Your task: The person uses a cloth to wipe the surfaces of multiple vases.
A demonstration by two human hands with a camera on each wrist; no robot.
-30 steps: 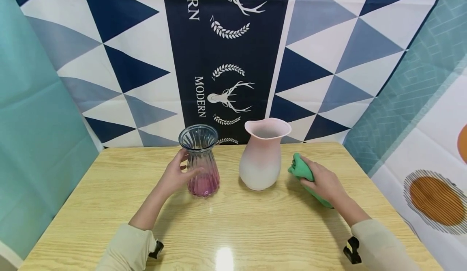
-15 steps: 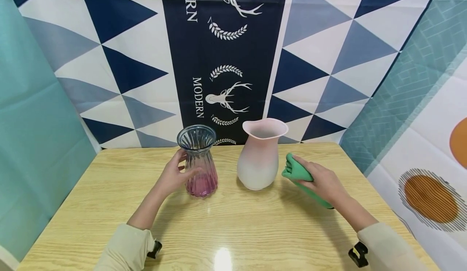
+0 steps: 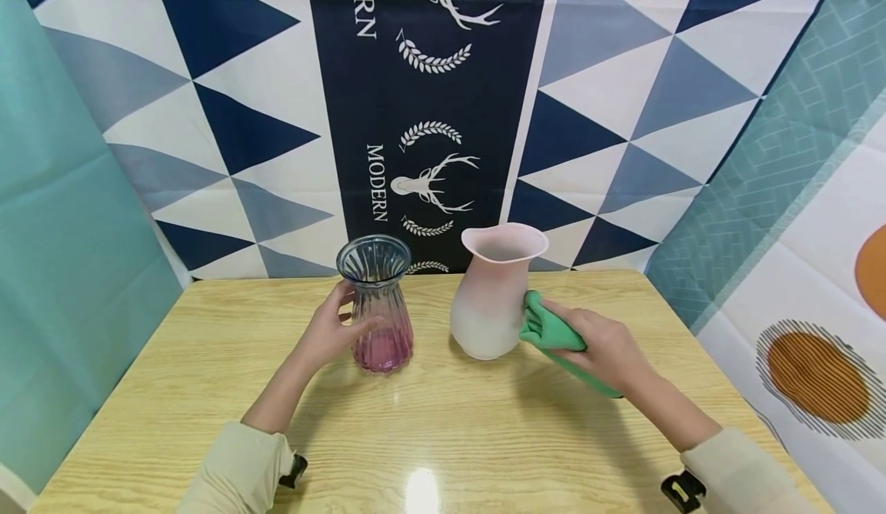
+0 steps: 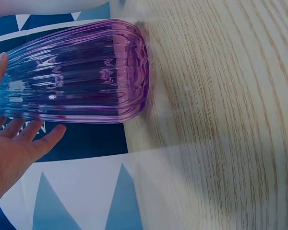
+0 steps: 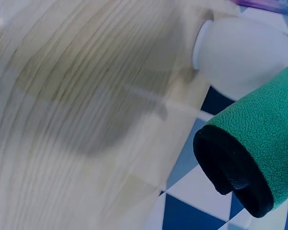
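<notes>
The left hand [image 3: 335, 333] grasps the ribbed glass vase [image 3: 389, 348] below its flared rim, thumb across the front and fingers around the far left side. The right hand [image 3: 602, 343] grips a rolled green cloth [image 3: 554, 331], whose black-trimmed end shows in the right wrist view. The cloth's front end overlaps the right side of the pink-and-white vase [image 3: 487, 318]; whether it presses on it cannot be told.

Both vases stand upright on the wooden table [image 3: 388, 437], toward its far edge. Between them lies a modest gap of wood. A broad stretch of tabletop runs from the vases toward the person, with a bright reflection on it. Wood also reaches well out to the left of the left hand, while the strip between the right hand and the right edge is narrower.

The pink-and-white vase stands between the glass vase and the cloth. Just beyond the far edge rises a patterned backdrop [image 3: 429, 98] with triangles and deer heads. A teal sheet [image 3: 55, 191] hangs on the left, and a printed sheet [image 3: 817, 379] with orange-brown rounds on the right.
</notes>
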